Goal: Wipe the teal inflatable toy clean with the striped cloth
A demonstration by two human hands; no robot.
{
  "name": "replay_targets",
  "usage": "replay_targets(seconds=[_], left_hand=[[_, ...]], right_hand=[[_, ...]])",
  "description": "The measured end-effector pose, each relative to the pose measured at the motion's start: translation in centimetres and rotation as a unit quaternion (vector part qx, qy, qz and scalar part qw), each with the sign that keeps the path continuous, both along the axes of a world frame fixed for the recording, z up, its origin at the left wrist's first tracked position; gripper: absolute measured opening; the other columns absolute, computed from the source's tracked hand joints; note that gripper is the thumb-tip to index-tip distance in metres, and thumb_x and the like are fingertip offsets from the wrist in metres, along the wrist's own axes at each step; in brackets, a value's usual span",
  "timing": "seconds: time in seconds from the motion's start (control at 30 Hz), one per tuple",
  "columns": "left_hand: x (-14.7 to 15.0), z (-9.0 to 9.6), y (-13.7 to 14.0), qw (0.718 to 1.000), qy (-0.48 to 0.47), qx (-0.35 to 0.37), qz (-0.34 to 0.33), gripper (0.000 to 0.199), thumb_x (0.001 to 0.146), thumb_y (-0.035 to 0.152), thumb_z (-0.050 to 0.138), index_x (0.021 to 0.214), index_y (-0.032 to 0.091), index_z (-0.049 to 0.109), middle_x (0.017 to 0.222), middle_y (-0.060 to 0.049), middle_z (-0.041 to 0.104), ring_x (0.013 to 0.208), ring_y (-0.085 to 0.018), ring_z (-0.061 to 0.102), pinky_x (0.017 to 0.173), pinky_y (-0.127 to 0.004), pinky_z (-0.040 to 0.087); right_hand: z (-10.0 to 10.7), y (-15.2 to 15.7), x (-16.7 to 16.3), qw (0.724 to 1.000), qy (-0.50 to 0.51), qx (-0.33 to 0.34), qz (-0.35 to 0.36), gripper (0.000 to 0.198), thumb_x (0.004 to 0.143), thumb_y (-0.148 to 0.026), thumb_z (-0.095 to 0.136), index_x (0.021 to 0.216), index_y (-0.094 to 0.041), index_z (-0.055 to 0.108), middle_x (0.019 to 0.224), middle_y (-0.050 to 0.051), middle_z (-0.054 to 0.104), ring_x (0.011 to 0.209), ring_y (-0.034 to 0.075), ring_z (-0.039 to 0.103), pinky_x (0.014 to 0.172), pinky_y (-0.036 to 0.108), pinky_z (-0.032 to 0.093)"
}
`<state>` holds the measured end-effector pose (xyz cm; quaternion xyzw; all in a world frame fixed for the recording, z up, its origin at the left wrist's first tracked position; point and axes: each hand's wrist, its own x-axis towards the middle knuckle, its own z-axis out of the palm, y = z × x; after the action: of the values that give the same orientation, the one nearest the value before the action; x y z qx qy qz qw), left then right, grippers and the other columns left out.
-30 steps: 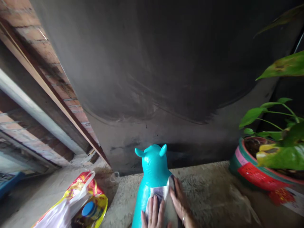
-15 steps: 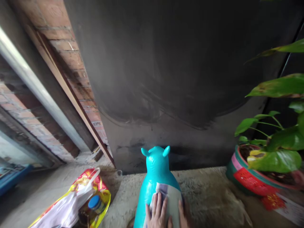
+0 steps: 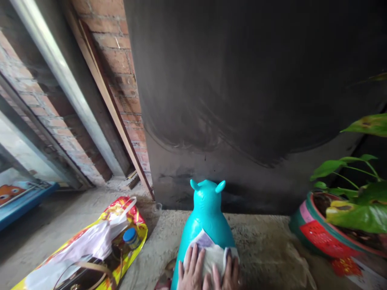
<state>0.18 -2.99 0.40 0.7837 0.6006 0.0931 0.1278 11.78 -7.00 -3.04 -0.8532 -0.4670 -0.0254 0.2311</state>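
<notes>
A turquoise inflatable animal [image 3: 207, 201] with two small ears stands upright on the floor at the bottom middle, its back toward me. A pale cloth with a purple-grey patch [image 3: 213, 257] lies over its back, rumpled near its right edge. My left hand [image 3: 193, 268] rests flat on the cloth's left part, fingers stretched and apart. On the right part lies my right hand [image 3: 228, 274], its fingers extended over the cloth and its thumb toward the left hand. Both hands press the cloth against the animal. The picture's lower edge cuts off both wrists.
A dark panel [image 3: 229, 100] rises right behind the animal. Left on the floor is a red and yellow bag [image 3: 137, 245] bearing a white plastic bag and a blue-capped jar [image 3: 131, 237]. A potted plant [image 3: 305, 231] stands at right. Wooden boards [image 3: 111, 104] lean against brick.
My view has swung left, so the surroundings appear shifted right. The cloth has become more rumpled, and my right hand now lies further over it, closer to the left hand.
</notes>
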Motion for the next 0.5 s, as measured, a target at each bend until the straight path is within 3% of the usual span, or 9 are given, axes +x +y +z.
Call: replay_targets(seconds=[0.13, 0.27, 0.4, 0.5], left_hand=[[0.5, 0.8, 3.7, 0.997, -0.003, -0.073, 0.03, 0.058, 0.087, 0.031, 0.032, 0.145, 0.026, 0.025, 0.157, -0.004, 0.015, 0.145, -0.025, 0.019, 0.113, -0.059, 0.025], [1.2, 0.4, 5.8, 0.996, -0.002, -0.073, 0.046, 0.058, 0.091, 0.035, 0.025, 0.147, 0.025, 0.016, 0.158, -0.003, 0.006, 0.146, -0.023, 0.012, 0.113, -0.061, 0.022], [1.5, 0.2, 6.3, 0.996, 0.014, -0.07, 0.055, 0.059, 0.09, 0.036, 0.026, 0.147, 0.027, 0.015, 0.158, -0.002, 0.005, 0.146, -0.023, 0.013, 0.113, -0.062, 0.02], [1.0, 0.3, 5.5, 0.995, 0.028, -0.08, 0.06, 0.059, 0.089, 0.035, 0.029, 0.146, 0.027, 0.019, 0.157, -0.003, 0.011, 0.145, -0.024, 0.018, 0.114, -0.061, 0.02]], right_hand=[[0.7, 6.3, 2.0, 0.999, 0.004, -0.032, -0.025, 0.08, 0.088, -0.069, 0.019, 0.139, -0.012, 0.041, 0.135, 0.025, 0.048, 0.12, 0.043, 0.049, 0.074, 0.056, 0.052], [1.5, 10.2, 3.3, 0.999, 0.019, -0.049, -0.002, 0.083, 0.087, -0.072, 0.019, 0.142, -0.012, 0.035, 0.138, 0.026, 0.044, 0.12, 0.041, 0.049, 0.076, 0.057, 0.051], [1.4, 10.4, 2.9, 0.997, 0.041, -0.069, -0.013, 0.08, 0.088, -0.07, 0.018, 0.143, -0.014, 0.033, 0.139, 0.025, 0.044, 0.121, 0.041, 0.049, 0.079, 0.06, 0.049], [0.5, 8.4, 1.7, 0.996, 0.036, -0.066, -0.047, 0.074, 0.091, -0.064, 0.015, 0.143, -0.014, 0.035, 0.141, 0.023, 0.043, 0.123, 0.041, 0.046, 0.083, 0.063, 0.046]])
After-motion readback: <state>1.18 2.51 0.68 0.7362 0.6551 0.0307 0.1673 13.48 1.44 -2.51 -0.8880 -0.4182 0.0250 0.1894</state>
